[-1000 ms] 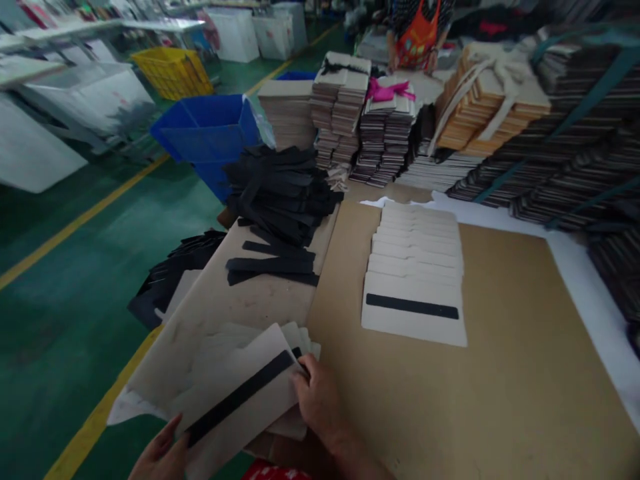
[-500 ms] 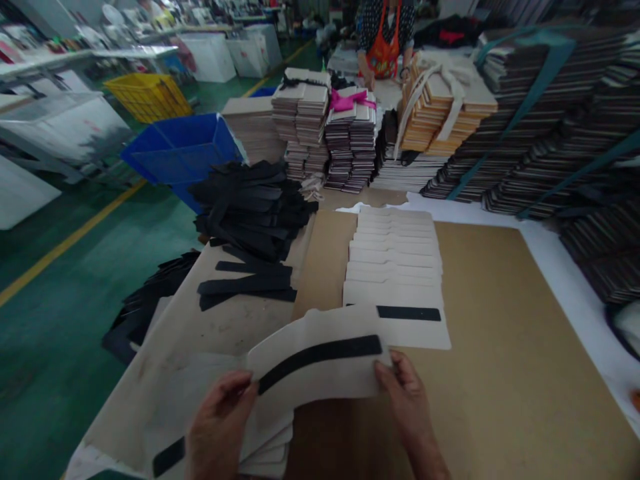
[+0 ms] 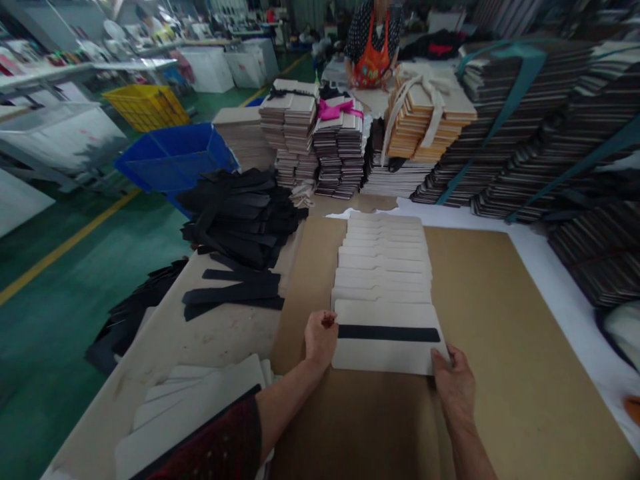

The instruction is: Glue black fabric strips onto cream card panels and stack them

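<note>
A pale panel (image 3: 385, 358) with a black strip (image 3: 389, 333) across it lies at the near end of an overlapping row of pale panels (image 3: 383, 257). My left hand (image 3: 321, 338) pinches its left edge. The right edge is between the thumb and fingers of my right hand (image 3: 454, 377). Under the row is a brown board (image 3: 490, 320). At the lower left, my left forearm and sleeve partly cover another fanned stack of pale panels (image 3: 165, 417).
Loose black strips (image 3: 233, 293) and a heap of them (image 3: 240, 213) lie left of the board. Tied stacks (image 3: 337, 153) stand behind, dark bundles (image 3: 525, 127) at the right. A blue crate (image 3: 175, 157) is beyond the table's left edge. A person in an orange apron (image 3: 373, 57) stands behind.
Both hands have carried the striped panel forward and right, from a bent, raised position down flat onto the near end of the row. The view has shifted slightly.
</note>
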### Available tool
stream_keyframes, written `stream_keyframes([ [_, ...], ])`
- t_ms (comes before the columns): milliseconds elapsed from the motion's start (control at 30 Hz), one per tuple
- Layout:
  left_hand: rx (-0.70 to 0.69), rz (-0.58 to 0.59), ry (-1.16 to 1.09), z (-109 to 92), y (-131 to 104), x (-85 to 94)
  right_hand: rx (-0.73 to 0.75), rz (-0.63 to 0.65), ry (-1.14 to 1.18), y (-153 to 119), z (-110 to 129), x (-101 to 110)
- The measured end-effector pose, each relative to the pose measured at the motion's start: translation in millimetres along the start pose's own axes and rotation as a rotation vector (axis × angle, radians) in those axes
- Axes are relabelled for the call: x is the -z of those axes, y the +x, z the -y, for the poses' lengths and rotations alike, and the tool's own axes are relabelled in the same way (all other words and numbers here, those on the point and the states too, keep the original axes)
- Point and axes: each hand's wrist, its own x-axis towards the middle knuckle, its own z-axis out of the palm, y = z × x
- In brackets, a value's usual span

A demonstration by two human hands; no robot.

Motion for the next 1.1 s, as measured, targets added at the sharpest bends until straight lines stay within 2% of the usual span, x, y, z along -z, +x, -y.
stream_keyframes([
  [200,-0.063,-0.005,0.076,0,0,-3.2,0.099,-0.053,-0.128,2,2,2],
  [267,-0.092,-0.007,0.103,-4,-3,8.8,0.202,-0.105,-0.189,-5,6,6],
  [300,-0.110,-0.007,0.121,-5,-3,21.3,0.284,-0.138,-0.225,-12,9,7],
  [367,-0.143,-0.019,0.170,-1,-3,61.5,0.444,-0.128,-0.263,-37,15,0],
  [400,-0.151,-0.038,0.204,5,-4,88.9,0.493,-0.046,-0.258,-55,18,-8],
  [467,-0.133,-0.115,0.290,23,-10,152.8,0.514,0.281,-0.202,-103,24,-32],
  [533,-0.070,-0.237,0.390,46,-28,216.9,0.531,0.641,-0.128,-158,28,-60],
  [567,-0.023,-0.294,0.442,59,-41,244.6,0.560,0.768,-0.100,-186,30,-74],
  [600,0.032,-0.339,0.488,73,-55,267.8,0.580,0.857,-0.078,-210,32,-88],
  [667,0.163,-0.410,0.562,99,-87,299.1,0.631,0.894,-0.069,-249,34,-111],
  [733,0.292,-0.445,0.606,122,-116,313.2,0.686,0.848,-0.107,-272,37,-128],
  [833,0.410,-0.455,0.641,143,-145,317.9,0.667,0.774,-0.180,-285,45,-139],
  [933,0.441,-0.423,0.653,153,-154,321.6,0.556,0.777,-0.200,-288,53,-141],
  [1100,0.492,-0.404,0.633,160,-153,337.8,0.386,0.859,-0.210,-289,60,-142],
])
